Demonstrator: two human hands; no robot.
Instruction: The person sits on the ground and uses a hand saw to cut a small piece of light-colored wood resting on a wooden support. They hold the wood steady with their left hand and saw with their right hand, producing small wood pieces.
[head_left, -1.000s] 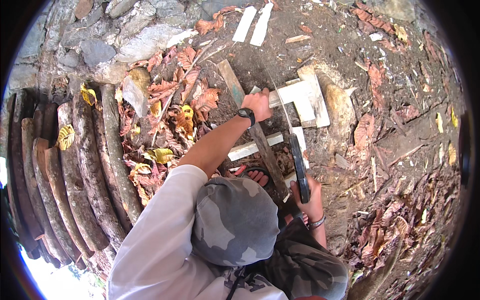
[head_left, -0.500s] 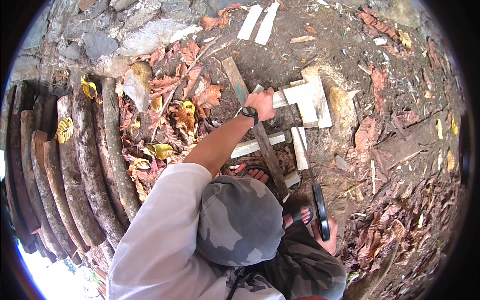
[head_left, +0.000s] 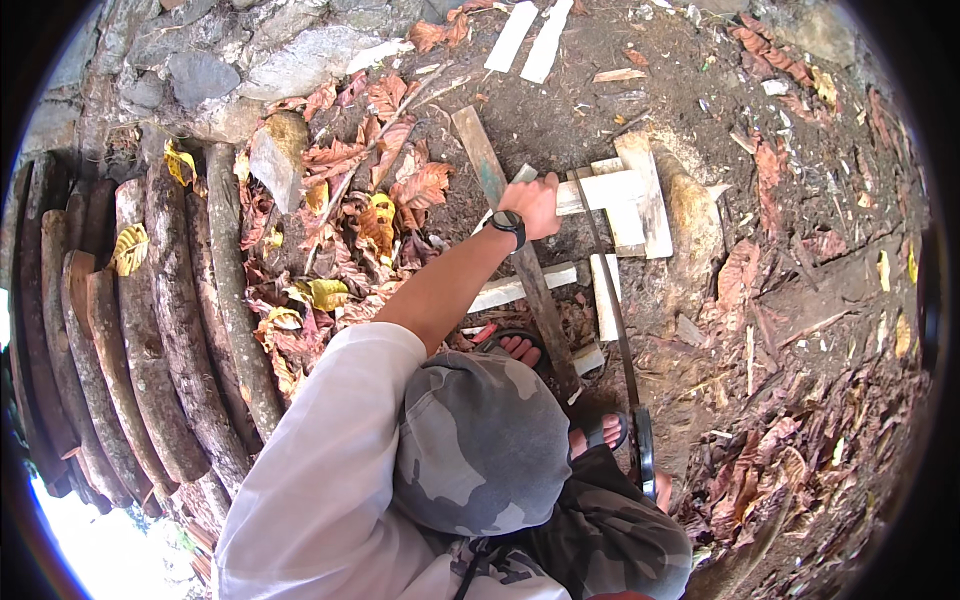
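My left hand [head_left: 538,207], with a watch on its wrist, is closed around the left end of a short pale board [head_left: 610,190]. This piece lies across other pale wood pieces [head_left: 654,215]. A hand saw [head_left: 617,325] crosses it just right of my fingers, its long dark blade slanting toward me. At the near end is its black handle [head_left: 645,445], gripped by my right hand [head_left: 664,488], which is mostly hidden behind the handle and my leg. Under my left forearm runs a long grey plank [head_left: 540,300].
Pale strips [head_left: 606,300] lie beside the plank, and two more white strips [head_left: 545,45] lie farther off. Stacked logs [head_left: 185,330] fill the left, below a stone wall [head_left: 205,75]. Dry leaves [head_left: 735,275] litter the soil. My sandalled feet [head_left: 608,430] are close to the saw.
My right hand has drawn the saw back toward me, its handle now lower in view. My left hand keeps its hold on the board; the whole view has shifted slightly.
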